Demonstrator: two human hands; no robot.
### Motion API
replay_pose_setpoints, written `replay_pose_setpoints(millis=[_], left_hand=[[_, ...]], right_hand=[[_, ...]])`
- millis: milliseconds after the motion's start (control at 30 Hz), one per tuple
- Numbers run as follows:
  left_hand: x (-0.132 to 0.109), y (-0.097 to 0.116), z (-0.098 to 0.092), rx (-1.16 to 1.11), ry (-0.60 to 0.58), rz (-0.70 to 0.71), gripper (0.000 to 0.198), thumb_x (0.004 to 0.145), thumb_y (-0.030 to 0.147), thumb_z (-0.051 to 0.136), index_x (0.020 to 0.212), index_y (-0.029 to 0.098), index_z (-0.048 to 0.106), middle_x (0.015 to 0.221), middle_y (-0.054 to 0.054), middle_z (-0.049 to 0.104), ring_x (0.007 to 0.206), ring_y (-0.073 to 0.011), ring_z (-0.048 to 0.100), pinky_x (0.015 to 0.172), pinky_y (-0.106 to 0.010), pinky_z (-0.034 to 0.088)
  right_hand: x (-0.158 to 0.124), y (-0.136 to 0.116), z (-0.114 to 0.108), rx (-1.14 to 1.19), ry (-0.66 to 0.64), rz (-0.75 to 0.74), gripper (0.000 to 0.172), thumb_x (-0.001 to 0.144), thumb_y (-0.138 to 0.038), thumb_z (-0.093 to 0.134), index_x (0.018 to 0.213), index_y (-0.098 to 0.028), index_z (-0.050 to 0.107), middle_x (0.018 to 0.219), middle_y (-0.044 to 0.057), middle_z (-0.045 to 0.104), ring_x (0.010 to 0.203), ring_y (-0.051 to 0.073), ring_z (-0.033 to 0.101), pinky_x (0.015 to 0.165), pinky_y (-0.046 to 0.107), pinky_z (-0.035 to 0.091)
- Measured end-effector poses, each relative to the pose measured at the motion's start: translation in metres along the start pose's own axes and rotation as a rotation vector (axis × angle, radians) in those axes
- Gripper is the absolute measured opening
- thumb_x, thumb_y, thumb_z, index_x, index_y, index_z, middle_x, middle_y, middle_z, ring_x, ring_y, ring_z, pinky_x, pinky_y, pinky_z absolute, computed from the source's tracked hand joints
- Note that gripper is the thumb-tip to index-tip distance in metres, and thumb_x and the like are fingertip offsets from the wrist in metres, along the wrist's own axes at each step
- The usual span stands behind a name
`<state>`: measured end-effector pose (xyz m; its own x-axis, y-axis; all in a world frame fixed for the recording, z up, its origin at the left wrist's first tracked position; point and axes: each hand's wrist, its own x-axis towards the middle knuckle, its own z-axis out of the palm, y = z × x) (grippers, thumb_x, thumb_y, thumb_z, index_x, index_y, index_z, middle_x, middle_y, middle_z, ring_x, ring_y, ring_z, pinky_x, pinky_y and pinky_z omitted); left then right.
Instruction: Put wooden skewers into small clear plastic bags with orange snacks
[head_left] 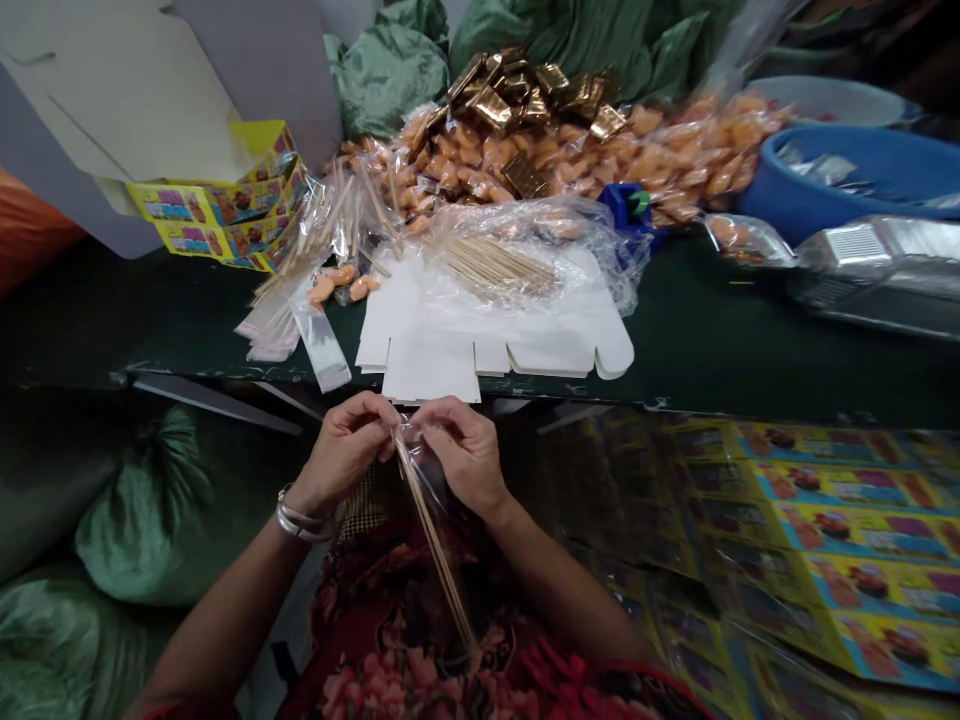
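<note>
My left hand (pixel 346 448) and my right hand (pixel 461 450) meet just below the table edge, both pinched on the top of a clear plastic sleeve (pixel 420 480). A thin wooden stick (pixel 439 550) runs down inside the sleeve toward my lap. A silver bangle sits on my left wrist. On the dark table ahead lie flat white cardboard blanks (pixel 487 335), a clear bag of wooden sticks (pixel 499 262), a fan of empty clear sleeves (pixel 289 310) and a few loose orange sweets (pixel 341 282).
A heap of wrapped orange sweets (pixel 585 150) with gold packets (pixel 525 90) fills the table's back. Yellow printed boxes (pixel 225 215) stand at left, a blue basin (pixel 855 170) at right. Printed yellow sheets (pixel 825 540) lie at lower right, green sacks (pixel 142 520) at lower left.
</note>
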<state>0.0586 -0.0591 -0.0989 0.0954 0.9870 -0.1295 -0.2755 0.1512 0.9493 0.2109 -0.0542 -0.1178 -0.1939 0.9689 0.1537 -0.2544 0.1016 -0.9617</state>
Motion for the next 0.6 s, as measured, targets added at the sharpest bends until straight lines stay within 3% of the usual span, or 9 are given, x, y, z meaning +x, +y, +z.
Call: replay_pose_setpoints(millis=[133, 300, 367, 433, 500, 600], left_hand=[[0.007, 0.008, -0.005, 0.088, -0.113, 0.011, 0.013, 0.077, 0.028, 0.064, 0.076, 0.014, 0.063, 0.069, -0.002, 0.06, 0.059, -0.0113, 0.053, 0.054, -0.023, 0.044], [0.012, 0.02, -0.006, 0.688, -0.054, 0.178, 0.011, 0.081, 0.026, 0.063, 0.077, 0.015, 0.062, 0.071, -0.002, 0.061, 0.065, -0.0112, 0.056, 0.06, -0.021, 0.046], [0.016, 0.035, -0.008, 0.842, -0.107, 0.258, 0.01, 0.084, 0.025, 0.06, 0.079, 0.016, 0.063, 0.072, -0.002, 0.063, 0.065, -0.0115, 0.057, 0.059, -0.021, 0.046], [0.026, 0.064, -0.012, 0.95, -0.117, 0.336, 0.009, 0.084, 0.024, 0.059, 0.081, 0.017, 0.064, 0.074, -0.001, 0.065, 0.066, -0.0115, 0.059, 0.06, -0.022, 0.048], [0.048, 0.105, -0.02, 1.056, 0.02, 0.439, 0.009, 0.082, 0.026, 0.062, 0.082, 0.017, 0.066, 0.074, 0.0, 0.065, 0.065, -0.0111, 0.058, 0.06, -0.023, 0.049], [0.107, 0.161, -0.034, 1.308, 0.358, 0.548, 0.018, 0.08, 0.03, 0.063, 0.09, 0.017, 0.068, 0.074, 0.002, 0.063, 0.066, -0.0108, 0.057, 0.067, -0.028, 0.049]], right_hand=[[0.007, -0.002, -0.008, 0.052, -0.091, 0.026, 0.013, 0.082, -0.024, 0.054, 0.08, -0.016, 0.065, 0.066, 0.001, 0.065, 0.056, 0.011, 0.06, 0.055, 0.023, 0.052], [0.02, -0.01, -0.005, -0.135, -0.079, -0.02, 0.009, 0.081, -0.021, 0.061, 0.08, -0.015, 0.067, 0.066, 0.001, 0.067, 0.057, 0.011, 0.062, 0.054, 0.019, 0.05], [0.026, -0.013, -0.006, -0.181, -0.119, -0.064, 0.012, 0.083, -0.017, 0.057, 0.085, -0.016, 0.068, 0.071, 0.002, 0.07, 0.061, 0.012, 0.066, 0.058, 0.02, 0.053], [0.034, -0.015, -0.015, -0.209, -0.127, -0.109, 0.016, 0.085, -0.014, 0.053, 0.091, -0.016, 0.068, 0.073, 0.002, 0.071, 0.063, 0.012, 0.068, 0.06, 0.02, 0.054], [0.045, -0.016, -0.035, -0.283, -0.057, -0.132, 0.017, 0.086, -0.014, 0.051, 0.09, -0.016, 0.067, 0.071, 0.002, 0.07, 0.062, 0.013, 0.068, 0.059, 0.021, 0.054], [0.068, -0.019, -0.082, -0.556, 0.066, -0.171, 0.013, 0.083, -0.013, 0.054, 0.087, -0.017, 0.066, 0.072, 0.002, 0.069, 0.063, 0.014, 0.067, 0.058, 0.023, 0.053]])
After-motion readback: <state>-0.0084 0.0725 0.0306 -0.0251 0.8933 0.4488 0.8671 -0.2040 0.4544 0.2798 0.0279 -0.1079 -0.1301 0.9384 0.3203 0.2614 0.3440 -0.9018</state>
